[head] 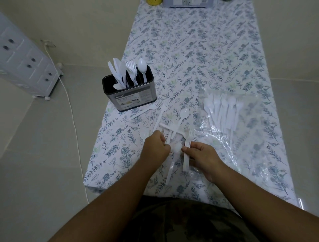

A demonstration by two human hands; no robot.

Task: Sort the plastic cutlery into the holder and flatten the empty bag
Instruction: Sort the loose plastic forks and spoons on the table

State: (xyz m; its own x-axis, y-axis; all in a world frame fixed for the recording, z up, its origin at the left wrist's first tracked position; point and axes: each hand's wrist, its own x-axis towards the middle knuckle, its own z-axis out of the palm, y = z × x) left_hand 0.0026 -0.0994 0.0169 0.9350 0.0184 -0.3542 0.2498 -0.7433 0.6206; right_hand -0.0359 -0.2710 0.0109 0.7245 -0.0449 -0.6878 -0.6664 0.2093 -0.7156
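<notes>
My right hand (201,156) grips a fork stack (188,146), left hand (155,148) pinches a spoon (177,148) near me; keep types separate, tines up, then drop each into matching slots of the holder (131,94) far left.

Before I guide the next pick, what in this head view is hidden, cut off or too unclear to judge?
- Left hand: closed fist hides whatever it grips.
- Right hand holds a fork stack; count unreadable, pieces overlap.
- Clear bag: glare blurs the cutlery inside; types uncertain.
- Holder: walls hide the handles' lower ends.
- Yellow object and box: cut by the top edge.
</notes>
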